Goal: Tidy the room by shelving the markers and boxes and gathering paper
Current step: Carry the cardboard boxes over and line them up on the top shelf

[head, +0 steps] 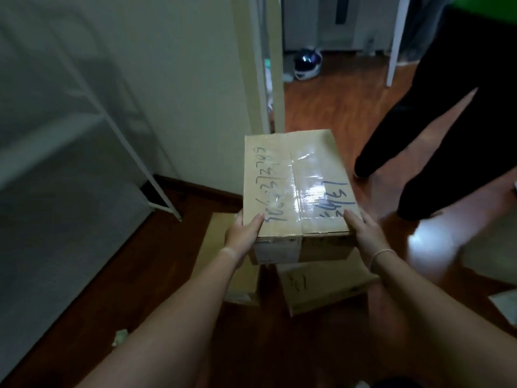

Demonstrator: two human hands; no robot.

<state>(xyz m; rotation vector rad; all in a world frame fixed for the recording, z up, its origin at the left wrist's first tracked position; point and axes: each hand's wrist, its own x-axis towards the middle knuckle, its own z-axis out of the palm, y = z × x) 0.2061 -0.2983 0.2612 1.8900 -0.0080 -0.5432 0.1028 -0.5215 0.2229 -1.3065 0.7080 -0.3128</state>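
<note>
A taped cardboard box (293, 175) with blue handwriting on its lid is held up in front of me, above the floor. My left hand (243, 233) grips its near left corner, thumb on the lid. My right hand (363, 233) grips the near right corner the same way. Below it on the wooden floor lie another cardboard box (313, 284) and a flat piece of cardboard (223, 261). A small scrap of paper (120, 336) lies on the floor near my left forearm.
A white metal rack (134, 152) stands against the wall on the left. A doorway opens ahead, with a helmet (307, 64) on the floor beyond it. Another person's legs (453, 135) stand close on the right. White paper (506, 303) lies at the right edge.
</note>
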